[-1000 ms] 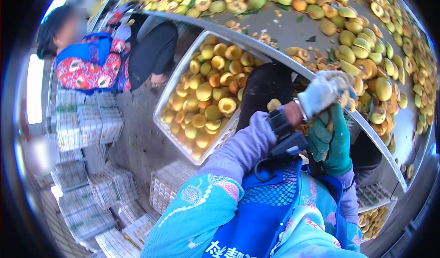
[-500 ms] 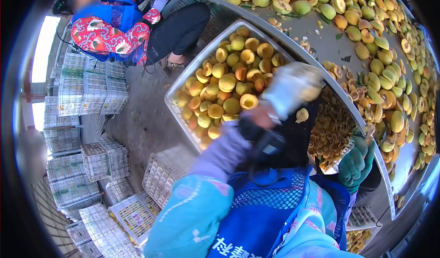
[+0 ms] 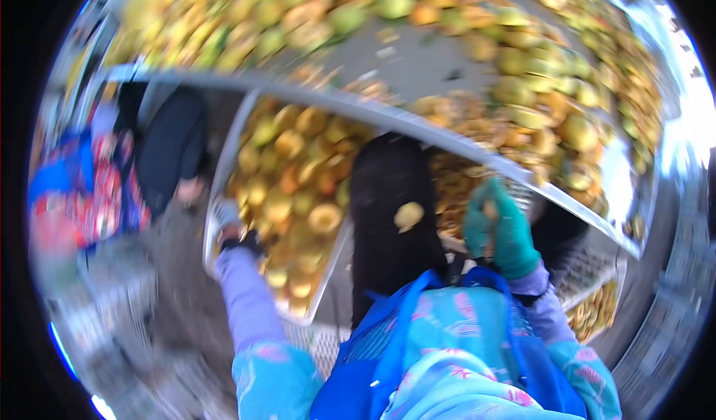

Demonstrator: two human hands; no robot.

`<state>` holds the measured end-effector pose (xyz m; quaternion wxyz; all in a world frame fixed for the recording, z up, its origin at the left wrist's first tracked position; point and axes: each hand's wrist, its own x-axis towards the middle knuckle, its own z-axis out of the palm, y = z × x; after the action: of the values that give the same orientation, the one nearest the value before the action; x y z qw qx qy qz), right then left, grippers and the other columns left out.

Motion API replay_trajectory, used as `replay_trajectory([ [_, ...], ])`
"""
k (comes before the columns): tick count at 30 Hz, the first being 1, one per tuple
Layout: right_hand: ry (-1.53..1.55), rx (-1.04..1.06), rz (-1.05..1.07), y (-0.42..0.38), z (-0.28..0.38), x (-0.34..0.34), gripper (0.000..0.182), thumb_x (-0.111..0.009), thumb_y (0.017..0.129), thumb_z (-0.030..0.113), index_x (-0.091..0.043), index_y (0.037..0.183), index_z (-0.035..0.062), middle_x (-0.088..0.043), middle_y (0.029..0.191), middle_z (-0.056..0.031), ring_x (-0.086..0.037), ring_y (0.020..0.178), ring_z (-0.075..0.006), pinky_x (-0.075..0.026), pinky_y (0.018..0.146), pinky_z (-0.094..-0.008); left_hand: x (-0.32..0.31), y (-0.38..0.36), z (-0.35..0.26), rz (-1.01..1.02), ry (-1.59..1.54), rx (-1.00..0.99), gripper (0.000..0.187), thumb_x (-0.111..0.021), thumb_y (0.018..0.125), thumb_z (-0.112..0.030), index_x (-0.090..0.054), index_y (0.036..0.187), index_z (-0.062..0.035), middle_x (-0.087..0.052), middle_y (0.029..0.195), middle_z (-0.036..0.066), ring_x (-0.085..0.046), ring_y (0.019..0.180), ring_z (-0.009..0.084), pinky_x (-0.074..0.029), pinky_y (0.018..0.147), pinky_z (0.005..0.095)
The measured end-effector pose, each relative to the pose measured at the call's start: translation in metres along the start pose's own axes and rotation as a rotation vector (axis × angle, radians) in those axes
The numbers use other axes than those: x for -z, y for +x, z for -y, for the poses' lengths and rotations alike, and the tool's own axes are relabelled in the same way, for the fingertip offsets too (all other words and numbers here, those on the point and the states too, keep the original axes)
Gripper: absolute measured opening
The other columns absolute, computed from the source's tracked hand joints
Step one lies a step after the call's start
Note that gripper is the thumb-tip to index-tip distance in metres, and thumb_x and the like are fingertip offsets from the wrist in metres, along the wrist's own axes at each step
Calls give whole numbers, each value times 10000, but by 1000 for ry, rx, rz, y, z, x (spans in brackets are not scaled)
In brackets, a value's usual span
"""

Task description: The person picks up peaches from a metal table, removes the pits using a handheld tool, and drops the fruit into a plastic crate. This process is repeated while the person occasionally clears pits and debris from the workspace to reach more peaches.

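A fruit-processing workplace: halved apricots heaped on a long metal table [image 3: 447,62], a full white crate [image 3: 224,159] below, another seated worker [image 3: 89,189] nearby

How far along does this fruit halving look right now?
Done: the tray by the left hand is heaped with halved fruit. In hand: the right hand, green-gloved, seems to grip something small; blur hides what. Left: the table carries plenty of fruit.
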<state>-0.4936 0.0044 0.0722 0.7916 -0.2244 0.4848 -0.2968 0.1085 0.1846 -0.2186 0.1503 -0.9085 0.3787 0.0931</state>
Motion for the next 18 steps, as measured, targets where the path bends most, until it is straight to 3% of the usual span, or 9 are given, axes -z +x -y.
replay_trajectory([
  [2, 161, -113, 44, -11, 13, 11, 372, -424, 984, 467, -516, 906, 116, -437, 565, -10, -435, 393, -144, -382, 334, -280, 100, -13, -43, 51, 8, 147, 306, -556, 850, -281, -683, 980, -36, -677, 961, 164, -645, 871, 334, -513, 738, 426],
  [4, 201, -76, 9, -17, 17, 26, 387, -451, 969, 478, -510, 920, 98, -467, 577, -22, -456, 392, -145, -385, 334, -270, 217, -48, -117, -213, -184, 179, 329, -559, 871, -336, -698, 978, -58, -681, 982, 168, -642, 906, 365, -512, 785, 429],
  [6, 217, -53, -1, -25, 19, 38, 397, -466, 961, 484, -507, 929, 90, -482, 580, -29, -469, 391, -148, -388, 335, -267, 307, -85, -213, -717, -413, -136, 305, -589, 871, -323, -695, 989, -63, -682, 1013, 143, -634, 952, 330, -500, 824, 402],
  [7, 216, -43, 6, -28, 20, 43, 397, -467, 960, 484, -505, 931, 90, -481, 577, -30, -470, 391, -150, -390, 335, -268, 331, -99, -265, -726, -547, -336, 264, -610, 860, -279, -694, 994, -67, -683, 983, 138, -638, 930, 315, -501, 814, 385],
  [9, 208, -50, -1, -33, 23, 50, 389, -462, 964, 475, -503, 925, 91, -480, 562, -38, -474, 385, -154, -396, 339, -270, 379, -127, -367, -631, -822, -757, 204, -651, 839, -192, -690, 1002, -75, -687, 924, 129, -646, 887, 283, -501, 795, 351],
  [10, 200, -59, -12, -34, 25, 51, 385, -458, 966, 470, -501, 925, 90, -478, 559, -36, -474, 386, -152, -397, 342, -268, 409, -158, -416, -210, -912, -703, 232, -647, 838, -243, -691, 997, -79, -687, 906, 128, -648, 864, 297, -500, 798, 352],
  [12, 186, -77, -38, -39, 31, 53, 376, -451, 970, 460, -496, 924, 89, -475, 554, -33, -475, 389, -149, -398, 348, -265, 406, -149, -497, -386, -532, -929, 435, -582, 834, -443, -654, 1071, -85, -669, 989, 169, -630, 949, 333, -482, 851, 417],
  [16, 54, 181, -2, -48, 46, 63, 314, -457, 986, 393, -507, 924, 89, -471, 667, -15, -480, 485, -110, -418, 403, -241, 386, -125, -570, -182, -339, -1047, 515, -638, 794, -381, -574, 1191, -58, -630, 1085, 190, -631, 960, 311, -505, 810, 413],
  [18, -121, 340, 3, -40, 56, 66, 251, -506, 975, 292, -524, 930, 45, -461, 687, -62, -490, 506, -179, -430, 446, -312, 401, -146, -537, 367, -936, -1014, 479, -594, 865, -319, -537, 1245, -34, -626, 1085, 151, -643, 919, 243, -533, 732, 353],
])
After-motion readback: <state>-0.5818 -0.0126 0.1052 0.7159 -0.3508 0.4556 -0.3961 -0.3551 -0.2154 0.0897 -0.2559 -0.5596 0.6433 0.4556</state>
